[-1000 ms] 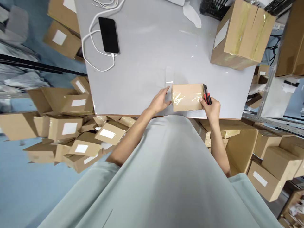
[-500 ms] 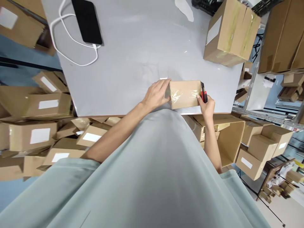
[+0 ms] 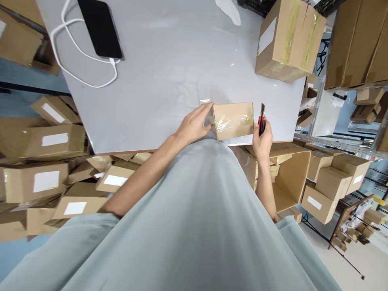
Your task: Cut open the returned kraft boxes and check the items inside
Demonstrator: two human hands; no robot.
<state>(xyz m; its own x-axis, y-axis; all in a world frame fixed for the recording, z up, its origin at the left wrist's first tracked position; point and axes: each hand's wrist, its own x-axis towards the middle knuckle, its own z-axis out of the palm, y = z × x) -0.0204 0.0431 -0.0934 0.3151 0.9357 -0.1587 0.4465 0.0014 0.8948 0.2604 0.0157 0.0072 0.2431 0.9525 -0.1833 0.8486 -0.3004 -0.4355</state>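
Observation:
A small cardboard box (image 3: pixel 234 117) with shiny clear tape across its top sits at the near edge of the grey table (image 3: pixel 145 89). My left hand (image 3: pixel 195 122) grips the box by its left end, fingers at the far corner and thumb lower down. Just off the box's right side, my right hand (image 3: pixel 263 139) is closed around a red and black box cutter (image 3: pixel 262 121). The cutter's dark blade points away from me, apart from the cardboard.
A larger taped carton (image 3: pixel 287 40) stands at the table's far right. A black phone (image 3: pixel 101 30) with a white cable (image 3: pixel 91 83) lies at the far left. Labelled boxes (image 3: pixel 50 180) are piled left of me, and an open carton (image 3: pixel 292 173) stands below the table's right edge.
My right hand has come away from the box's right end, and the cutter now stands clear of it. My left hand still holds the box. The whole view has shifted slightly.

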